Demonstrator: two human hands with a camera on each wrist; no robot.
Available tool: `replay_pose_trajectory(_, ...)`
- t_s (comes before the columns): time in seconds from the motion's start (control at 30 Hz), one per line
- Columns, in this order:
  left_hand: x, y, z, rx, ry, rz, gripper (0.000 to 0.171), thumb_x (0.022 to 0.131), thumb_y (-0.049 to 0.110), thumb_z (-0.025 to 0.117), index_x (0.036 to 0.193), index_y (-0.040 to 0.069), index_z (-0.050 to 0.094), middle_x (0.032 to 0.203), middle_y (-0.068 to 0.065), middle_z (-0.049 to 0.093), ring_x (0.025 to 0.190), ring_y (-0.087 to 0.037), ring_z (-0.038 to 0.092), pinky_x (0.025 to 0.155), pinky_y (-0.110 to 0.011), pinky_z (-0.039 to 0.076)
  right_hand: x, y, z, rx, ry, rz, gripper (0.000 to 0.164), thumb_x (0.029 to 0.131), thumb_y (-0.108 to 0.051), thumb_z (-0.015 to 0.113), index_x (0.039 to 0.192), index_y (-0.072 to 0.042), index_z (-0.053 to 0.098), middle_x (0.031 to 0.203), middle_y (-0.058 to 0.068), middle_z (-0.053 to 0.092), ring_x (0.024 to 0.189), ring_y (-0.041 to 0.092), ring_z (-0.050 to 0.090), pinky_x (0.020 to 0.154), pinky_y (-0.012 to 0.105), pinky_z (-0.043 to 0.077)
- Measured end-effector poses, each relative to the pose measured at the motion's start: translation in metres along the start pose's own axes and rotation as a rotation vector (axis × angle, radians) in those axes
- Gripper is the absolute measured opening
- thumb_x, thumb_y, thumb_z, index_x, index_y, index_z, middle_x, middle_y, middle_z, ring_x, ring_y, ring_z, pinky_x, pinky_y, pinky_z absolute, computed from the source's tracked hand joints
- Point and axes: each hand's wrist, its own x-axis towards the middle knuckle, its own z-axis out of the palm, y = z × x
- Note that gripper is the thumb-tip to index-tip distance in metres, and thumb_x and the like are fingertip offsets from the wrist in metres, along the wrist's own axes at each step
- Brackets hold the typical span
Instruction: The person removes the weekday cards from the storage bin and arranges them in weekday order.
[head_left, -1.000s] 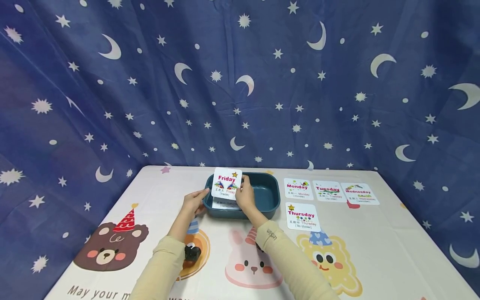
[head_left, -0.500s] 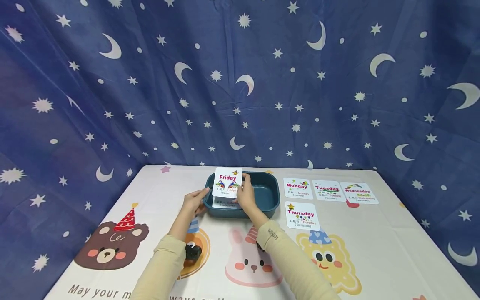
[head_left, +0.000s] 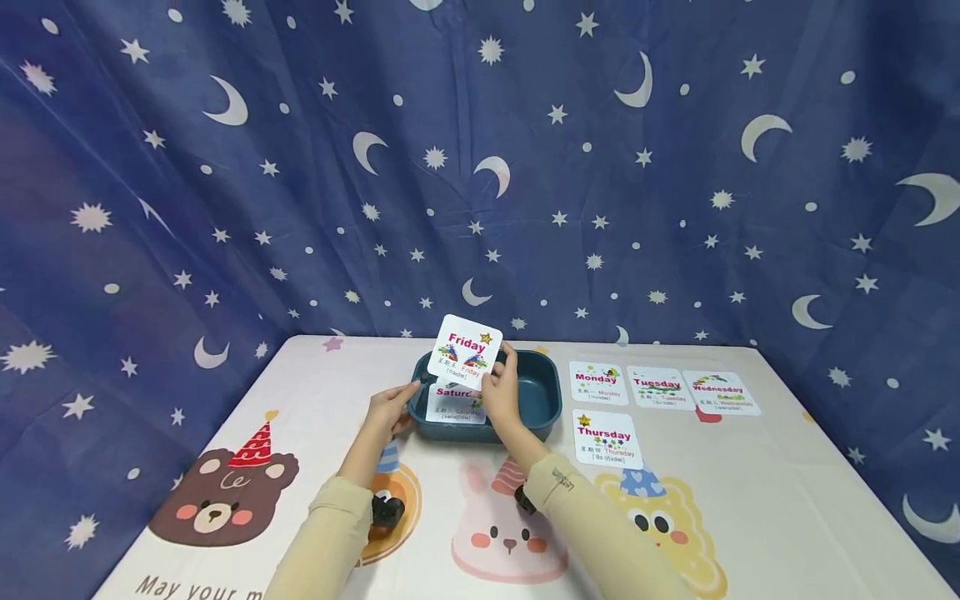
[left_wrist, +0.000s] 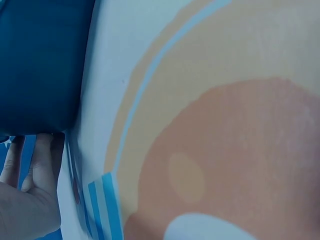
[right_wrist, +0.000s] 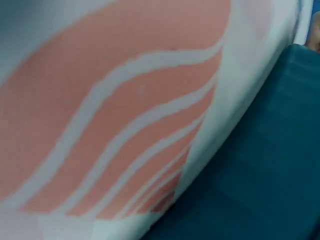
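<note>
In the head view my right hand (head_left: 501, 396) pinches the Friday card (head_left: 465, 352) by its right edge, tilted above the dark blue plastic bin (head_left: 540, 390). The Saturday card (head_left: 457, 406) leans face up at the bin's left part, its upper edge covered by the Friday card. My left hand (head_left: 388, 408) holds the bin's left end, thumb at the rim. The left wrist view has the fingers of my left hand (left_wrist: 37, 185) against the bin's end wall (left_wrist: 45, 65). Only the bin's side (right_wrist: 265, 150) and a sliver of hand show in the right wrist view.
Right of the bin lie the Monday (head_left: 597, 383), Tuesday (head_left: 660, 388) and Wednesday (head_left: 722, 393) cards in a row. The Thursday card (head_left: 607, 439) lies below Monday. A printed cloth (head_left: 810, 517) covers the table; a starry blue curtain (head_left: 480, 167) stands behind.
My right hand has lifted the Friday card up and to the right, tilting it. More of the Saturday card now shows. The left hand stays at the bin's left end.
</note>
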Motion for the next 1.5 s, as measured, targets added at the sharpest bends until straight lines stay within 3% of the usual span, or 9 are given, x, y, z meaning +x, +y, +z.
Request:
replay_pose_trajectory(0.17,0.001,0.000,0.001,0.013,-0.015,0.009,0.051,0.091,0.035,0.062,0.130,0.003,0.055,0.105,-0.014,0.068,0.061,-0.004,0.060,0.053,-0.014,0.049,-0.007,-0.013,-0.007,0.058,-0.010,-0.010,0.068,0.089,0.013,0.043,0.147,-0.015,0.019,0.095,0.025,0.055,0.062,0.014,0.058,0.048,0.018,0.049)
replay_pose_trajectory(0.27,0.001,0.002,0.001,0.019,-0.004,0.019,0.051,0.090,0.036,0.062,0.129,0.004,0.055,0.112,-0.017,0.066,0.064,-0.005,0.061,0.055,-0.015,0.049,-0.009,-0.020,-0.014,0.069,-0.037,-0.025,0.075,0.088,0.013,0.045,0.150,-0.018,0.014,0.094,0.024,0.055,0.063,0.013,0.061,0.054,0.024,0.055)
replay_pose_trajectory(0.43,0.000,0.003,0.000,0.040,0.006,0.017,0.052,0.090,0.036,0.063,0.129,0.003,0.055,0.102,-0.012,0.067,0.060,-0.003,0.057,0.053,-0.014,0.048,-0.018,-0.025,-0.031,0.054,-0.089,-0.020,0.084,0.087,0.013,0.046,0.152,-0.026,0.010,0.097,0.026,0.057,0.068,0.014,0.064,0.067,0.042,0.058)
replay_pose_trajectory(0.7,-0.001,-0.004,-0.002,0.046,0.003,0.009,0.053,0.089,0.035,0.064,0.129,0.001,0.055,0.093,-0.006,0.067,0.066,-0.006,0.059,0.057,-0.016,0.049,-0.042,-0.029,-0.061,0.025,-0.168,0.006,0.082,0.088,0.017,0.044,0.152,-0.021,0.012,0.102,0.027,0.054,0.080,0.028,0.067,0.068,0.044,0.058)
replay_pose_trajectory(0.87,-0.001,-0.005,-0.002,0.034,-0.002,0.010,0.052,0.089,0.035,0.065,0.128,0.001,0.055,0.086,0.000,0.066,0.066,-0.005,0.059,0.058,-0.016,0.050,-0.056,-0.037,-0.080,-0.003,-0.210,0.063,0.084,0.088,0.019,0.041,0.152,-0.025,0.008,0.115,0.030,0.051,0.091,0.033,0.066,0.069,0.043,0.058)
replay_pose_trajectory(1.17,0.002,-0.003,-0.002,0.033,0.003,0.003,0.053,0.090,0.035,0.064,0.129,0.002,0.054,0.096,-0.007,0.067,0.060,-0.004,0.059,0.054,-0.016,0.049,-0.072,-0.047,-0.121,-0.084,-0.244,0.130,0.084,0.086,0.021,0.037,0.150,-0.021,0.005,0.124,0.035,0.046,0.090,0.038,0.066,0.069,0.047,0.057)
replay_pose_trajectory(1.33,0.001,-0.001,-0.003,0.044,0.011,0.002,0.052,0.090,0.036,0.063,0.129,0.003,0.055,0.100,-0.008,0.066,0.060,-0.004,0.059,0.052,-0.015,0.047,-0.076,-0.048,-0.141,-0.126,-0.219,0.129,0.082,0.085,0.020,0.038,0.150,-0.019,0.006,0.126,0.037,0.047,0.091,0.036,0.067,0.066,0.040,0.058)
replay_pose_trajectory(1.5,0.001,-0.002,-0.002,0.057,0.004,0.006,0.052,0.089,0.036,0.063,0.129,0.003,0.055,0.102,-0.009,0.066,0.059,-0.003,0.059,0.052,-0.014,0.047,-0.082,-0.050,-0.162,-0.180,-0.276,0.097,0.078,0.088,0.014,0.043,0.150,-0.016,0.006,0.126,0.038,0.049,0.091,0.021,0.067,0.066,0.024,0.054)
